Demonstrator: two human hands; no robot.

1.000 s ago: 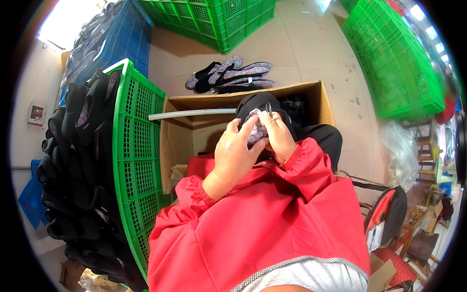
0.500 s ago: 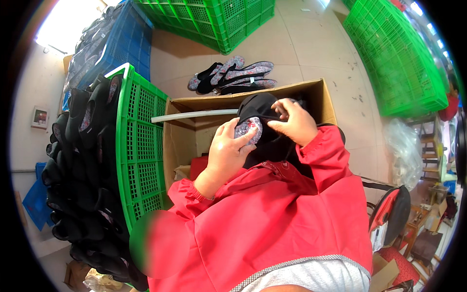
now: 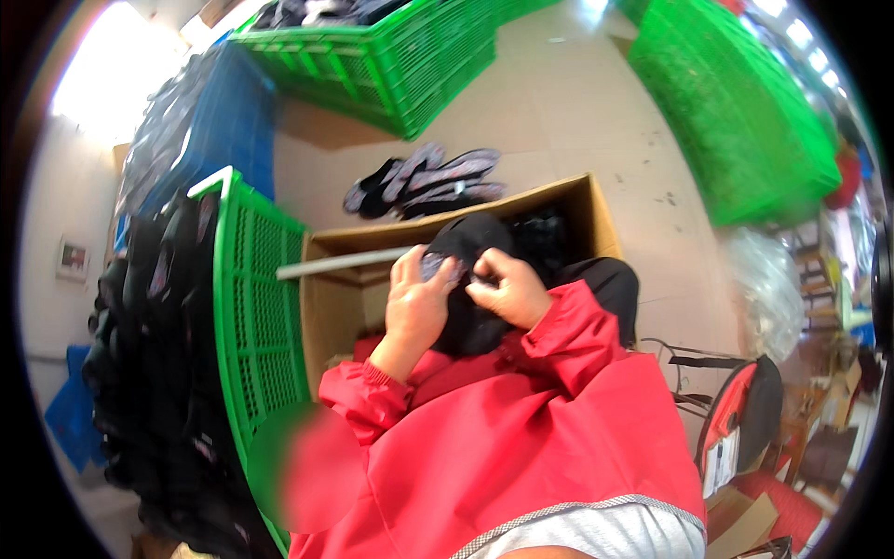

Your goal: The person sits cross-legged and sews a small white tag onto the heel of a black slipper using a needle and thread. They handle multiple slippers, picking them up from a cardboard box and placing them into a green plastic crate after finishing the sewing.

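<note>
Left grip [image 3: 416, 303] on patterned shoe [image 3: 431, 264]; carton rim [image 3: 551, 192] near, floor [image 3: 559, 116] beyond.

This is a workshop, by the look of it one handling footwear in quantity. To the left of the left grip [image 3: 415, 303] stands a green crate [image 3: 265, 303] heaped with black shoes [image 3: 154, 373], with a blue crate [image 3: 233, 116] of piled goods farther off on that side. Beyond it and the right grip [image 3: 512, 289], several loose shoes [image 3: 438, 179] lie straight on the pale floor [image 3: 568, 121]; past them, another green crate [image 3: 419, 73] holds dark items (too blurred to name). An open cardboard box [image 3: 328, 312] sits right by both grips. Well off to the right grip's right are more green crating [image 3: 736, 116] and crumpled clear plastic [image 3: 768, 298].
</note>
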